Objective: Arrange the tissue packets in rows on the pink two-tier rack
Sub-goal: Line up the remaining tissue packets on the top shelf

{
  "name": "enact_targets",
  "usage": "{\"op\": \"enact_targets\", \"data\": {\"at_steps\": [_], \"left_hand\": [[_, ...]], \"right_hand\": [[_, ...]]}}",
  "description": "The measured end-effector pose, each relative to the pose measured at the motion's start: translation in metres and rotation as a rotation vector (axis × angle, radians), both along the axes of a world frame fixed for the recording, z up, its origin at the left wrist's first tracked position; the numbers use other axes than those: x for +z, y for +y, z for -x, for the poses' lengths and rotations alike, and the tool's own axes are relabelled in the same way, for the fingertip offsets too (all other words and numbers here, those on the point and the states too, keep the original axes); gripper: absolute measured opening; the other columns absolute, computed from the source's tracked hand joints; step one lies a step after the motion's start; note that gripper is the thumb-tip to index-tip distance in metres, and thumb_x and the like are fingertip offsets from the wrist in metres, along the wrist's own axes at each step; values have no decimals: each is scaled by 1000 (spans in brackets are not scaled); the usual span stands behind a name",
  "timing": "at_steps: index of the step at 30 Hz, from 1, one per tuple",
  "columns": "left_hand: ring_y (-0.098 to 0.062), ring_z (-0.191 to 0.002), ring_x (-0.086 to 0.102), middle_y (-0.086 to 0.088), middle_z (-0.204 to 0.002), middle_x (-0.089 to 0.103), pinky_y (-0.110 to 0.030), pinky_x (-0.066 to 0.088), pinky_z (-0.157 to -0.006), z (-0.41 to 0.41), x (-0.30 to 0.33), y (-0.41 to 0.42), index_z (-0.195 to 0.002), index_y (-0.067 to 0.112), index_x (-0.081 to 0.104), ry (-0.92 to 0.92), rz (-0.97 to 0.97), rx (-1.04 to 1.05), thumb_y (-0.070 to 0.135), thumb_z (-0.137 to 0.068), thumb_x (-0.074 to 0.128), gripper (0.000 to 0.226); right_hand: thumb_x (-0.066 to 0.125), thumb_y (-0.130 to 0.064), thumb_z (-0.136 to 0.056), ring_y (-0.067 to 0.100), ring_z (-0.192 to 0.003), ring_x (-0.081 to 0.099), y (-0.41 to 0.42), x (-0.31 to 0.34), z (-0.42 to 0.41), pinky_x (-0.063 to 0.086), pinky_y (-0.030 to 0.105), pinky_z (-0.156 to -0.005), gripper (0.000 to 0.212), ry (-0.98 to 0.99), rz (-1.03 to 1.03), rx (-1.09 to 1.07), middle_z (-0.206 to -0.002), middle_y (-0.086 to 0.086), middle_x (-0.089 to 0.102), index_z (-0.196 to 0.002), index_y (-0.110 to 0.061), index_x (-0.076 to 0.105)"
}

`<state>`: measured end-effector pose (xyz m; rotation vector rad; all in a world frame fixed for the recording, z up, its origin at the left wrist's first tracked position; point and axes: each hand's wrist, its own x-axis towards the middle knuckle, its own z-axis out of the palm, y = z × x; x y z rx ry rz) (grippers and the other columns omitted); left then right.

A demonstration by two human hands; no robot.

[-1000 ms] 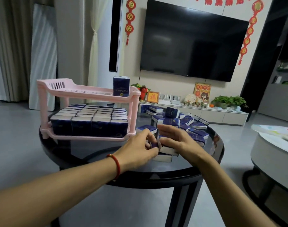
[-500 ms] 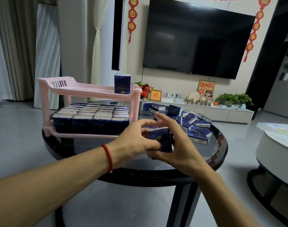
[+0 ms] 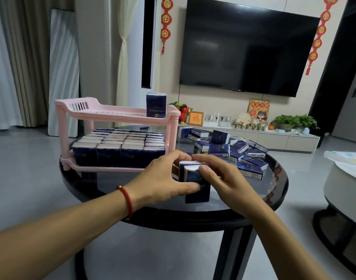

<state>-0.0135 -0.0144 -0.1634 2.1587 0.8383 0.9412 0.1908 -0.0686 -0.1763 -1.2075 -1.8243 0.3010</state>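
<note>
Upright tissue packets (image 3: 195, 178) stood clasped between left hand (image 3: 165, 178) and right hand (image 3: 223, 178), fingers curled round them, above black round table (image 3: 112, 190); pink rack (image 3: 116, 114) behind-left; TV (image 3: 246, 49) on wall.

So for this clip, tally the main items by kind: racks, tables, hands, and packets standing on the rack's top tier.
Pink rack: 1
Black round table: 1
Hands, left hand and right hand: 2
Packet on the top tier: 1
Total: 5
</note>
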Motion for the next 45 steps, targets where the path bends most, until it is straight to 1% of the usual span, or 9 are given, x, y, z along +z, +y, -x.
{"op": "enact_targets", "data": {"at_steps": [7, 12, 17, 20, 27, 32, 38, 42, 45], "left_hand": [[-14, -106, 74, 4, -110, 77, -43, 61, -93, 22, 28, -5, -119, 31, 66, -83, 4, -67, 20, -74, 88, 51], [-9, -109, 72, 9, -116, 75, -39, 60, -96, 44, 66, -6, -125, 30, 63, -160, -115, 6, 14, -77, 90, 57], [-13, -108, 72, 2, -117, 73, -33, 60, -94, 64, 111, 8, -124, 21, 63, -275, -233, 64, 7, -79, 86, 52], [-15, -108, 70, -2, -119, 69, -29, 60, -91, 72, 131, 26, -123, 19, 61, -304, -269, 143, 3, -79, 85, 53], [-23, -114, 66, -5, -120, 65, -32, 59, -91, 67, 132, 71, -114, 23, 62, -302, -156, 130, -5, -77, 84, 52], [-18, -117, 62, 0, -119, 64, -39, 58, -98, 63, 124, 87, -123, 21, 63, -157, -186, 170, 0, -79, 84, 53], [-23, -106, 65, -6, -124, 59, -46, 58, -96, 57, 127, 95, -136, 27, 61, 20, -231, 299, 23, -83, 84, 58], [-24, -105, 67, -5, -119, 65, -46, 59, -95, 54, 126, 91, -139, 22, 60, 18, -204, 305, 23, -84, 83, 60], [-24, -106, 66, -4, -119, 66, -45, 59, -94, 52, 126, 90, -139, 22, 60, 28, -191, 305, 24, -84, 82, 59]], "right_hand": [[60, -39, -100, 21, -107, 70, 0, 13, 18, 60, 48, -85, 35, 115, -94, 85, -117, -4, 72, -132, -25, 62], [71, -38, -90, 17, -115, 68, 8, 52, 39, 59, 42, -94, 50, 139, -187, 177, -125, -11, 69, -137, -25, 59], [64, -36, -97, 17, -115, 68, 33, 108, 51, 58, 44, -96, 47, 145, -286, 164, -124, 0, 69, -140, -20, 57], [57, -34, -102, 14, -114, 67, 56, 134, 52, 58, 47, -96, 36, 158, -327, 76, -123, -3, 70, -136, -22, 60], [40, -31, -109, 2, -122, 58, 93, 147, 58, 48, 26, -98, 36, 85, -186, 51, -134, -6, 64, -137, -23, 62], [36, -51, -102, 14, -134, 52, 107, 138, 61, 40, 41, -115, 52, 36, -50, 86, -148, -5, 55, -145, -28, 54], [39, -35, -109, 13, -128, 55, 108, 134, 63, 43, 31, -106, 42, -73, -142, 38, -142, -2, 60, -144, -21, 57], [40, -26, -109, 17, -114, 63, 110, 121, 47, 52, 33, -96, 35, 135, -186, -48, -123, 3, 68, -129, -12, 66], [45, -14, -103, 19, -99, 65, 115, 94, 33, 56, 37, -90, 28, 204, -85, -174, -108, 3, 71, -113, -9, 71]]}}
